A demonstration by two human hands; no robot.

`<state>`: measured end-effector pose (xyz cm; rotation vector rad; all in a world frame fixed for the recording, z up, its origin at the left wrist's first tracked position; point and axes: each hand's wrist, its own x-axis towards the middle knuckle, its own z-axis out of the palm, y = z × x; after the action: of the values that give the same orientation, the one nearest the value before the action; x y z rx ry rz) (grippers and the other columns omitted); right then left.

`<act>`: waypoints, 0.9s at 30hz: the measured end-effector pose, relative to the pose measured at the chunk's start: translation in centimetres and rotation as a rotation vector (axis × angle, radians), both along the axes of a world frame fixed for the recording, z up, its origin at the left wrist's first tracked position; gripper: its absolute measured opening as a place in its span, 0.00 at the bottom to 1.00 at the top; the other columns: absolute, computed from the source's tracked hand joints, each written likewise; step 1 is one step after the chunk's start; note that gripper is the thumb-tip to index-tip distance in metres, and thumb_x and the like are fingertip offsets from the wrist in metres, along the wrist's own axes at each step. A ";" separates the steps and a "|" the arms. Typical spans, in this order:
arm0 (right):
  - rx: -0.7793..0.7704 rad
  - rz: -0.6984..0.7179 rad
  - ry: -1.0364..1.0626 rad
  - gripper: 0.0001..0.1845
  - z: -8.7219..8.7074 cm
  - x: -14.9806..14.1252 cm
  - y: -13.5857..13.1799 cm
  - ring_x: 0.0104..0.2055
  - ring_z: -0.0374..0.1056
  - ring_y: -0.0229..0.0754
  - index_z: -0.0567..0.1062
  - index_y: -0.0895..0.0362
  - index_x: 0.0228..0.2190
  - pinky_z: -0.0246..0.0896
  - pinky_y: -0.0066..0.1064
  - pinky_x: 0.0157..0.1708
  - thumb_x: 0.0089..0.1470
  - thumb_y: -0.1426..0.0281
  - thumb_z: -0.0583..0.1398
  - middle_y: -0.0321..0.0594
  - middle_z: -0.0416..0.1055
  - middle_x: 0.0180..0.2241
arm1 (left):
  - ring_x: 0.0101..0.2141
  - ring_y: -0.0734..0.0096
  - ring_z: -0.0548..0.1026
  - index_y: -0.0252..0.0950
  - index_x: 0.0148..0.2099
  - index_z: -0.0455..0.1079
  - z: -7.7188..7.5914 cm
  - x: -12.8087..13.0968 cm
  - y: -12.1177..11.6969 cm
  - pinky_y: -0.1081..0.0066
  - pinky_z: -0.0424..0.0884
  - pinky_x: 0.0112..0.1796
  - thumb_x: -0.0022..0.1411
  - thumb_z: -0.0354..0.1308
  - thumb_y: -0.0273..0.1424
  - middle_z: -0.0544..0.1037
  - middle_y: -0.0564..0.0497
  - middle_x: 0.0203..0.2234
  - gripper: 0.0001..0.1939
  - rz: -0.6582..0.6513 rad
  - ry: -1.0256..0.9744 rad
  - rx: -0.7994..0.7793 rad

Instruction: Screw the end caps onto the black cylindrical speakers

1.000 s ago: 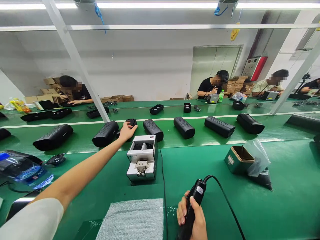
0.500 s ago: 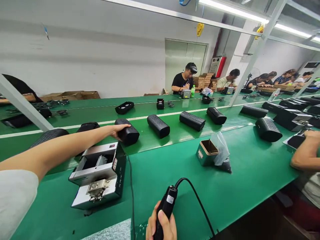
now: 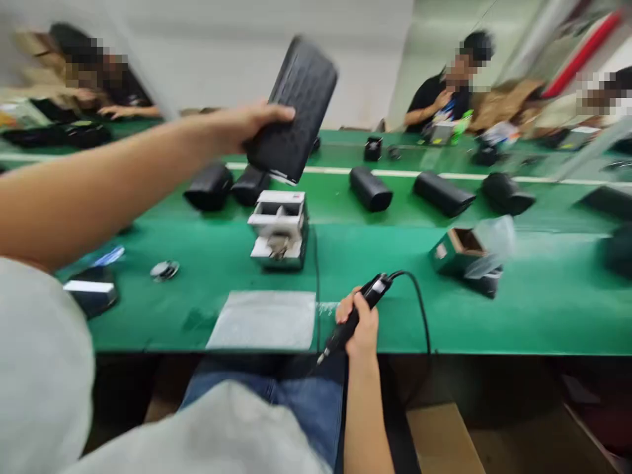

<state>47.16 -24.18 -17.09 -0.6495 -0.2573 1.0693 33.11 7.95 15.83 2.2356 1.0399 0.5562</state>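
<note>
My left hand (image 3: 266, 122) is closed around one end of a black speaker-like housing (image 3: 301, 105) with a textured face, raised and tilted above the bench. My right hand (image 3: 363, 322) grips a black electric screwdriver (image 3: 353, 319); its bit points down and left near the bench's front edge, and a cable loops from its rear end. Below the lifted housing stands a silver-and-black box-shaped machine (image 3: 279, 230). A white foam sheet (image 3: 266, 320) lies in front of that machine. Motion blurs the left hand and the housing somewhat.
More black housings (image 3: 370, 189) lie in a row on the green belt behind. A green tin (image 3: 459, 250) and a plastic bag (image 3: 494, 247) stand to the right. At left lie a dark piece (image 3: 93, 293) and a small round part (image 3: 164, 270). People sit across the line.
My left hand has lifted a black housing off the belt and raised it. The right hand has tilted the screwdriver so its tip shows. The view has turned down and left.
</note>
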 end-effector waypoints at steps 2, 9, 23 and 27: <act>-0.016 0.010 0.011 0.19 -0.8 0.5 0.0 0.38 0.74 0.37 0.78 0.59 0.54 0.77 0.29 0.36 0.75 0.58 0.68 0.40 0.76 0.44 | 0.61 0.36 0.80 0.04 0.58 0.68 -0.4 -4.3 -5.1 0.64 0.68 0.41 0.70 0.30 0.42 0.81 0.47 0.51 0.43 -0.047 -0.014 0.090; -0.026 0.028 -0.050 0.22 -0.5 1.5 0.0 0.48 0.77 0.43 0.78 0.59 0.58 0.82 0.38 0.47 0.74 0.56 0.69 0.45 0.77 0.52 | 0.63 0.29 0.81 0.37 0.84 0.57 -11.2 -12.1 -19.9 0.48 0.80 0.60 0.52 0.81 0.40 0.75 0.39 0.66 0.64 -0.229 0.494 0.259; -0.018 0.029 -0.206 0.16 4.9 1.6 -2.3 0.26 0.62 0.30 0.78 0.59 0.45 0.65 0.21 0.25 0.69 0.60 0.73 0.30 0.68 0.31 | 0.73 0.27 0.67 0.29 0.85 0.46 -21.2 -13.3 -22.8 0.43 0.62 0.71 0.70 0.75 0.39 0.66 0.27 0.76 0.56 -0.346 0.494 0.568; 0.042 -0.059 -0.301 0.23 13.5 3.2 -6.2 0.16 0.41 0.28 0.77 0.54 0.39 0.45 0.20 0.11 0.43 0.67 0.79 0.20 0.50 0.22 | 0.78 0.32 0.62 0.36 0.85 0.50 -20.9 -15.0 -24.1 0.43 0.58 0.76 0.74 0.71 0.33 0.64 0.32 0.80 0.48 -0.401 0.410 0.518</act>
<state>50.40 -30.42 -3.61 -0.7753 -0.5165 0.9049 18.08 -16.19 -5.06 3.0095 0.6343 0.2025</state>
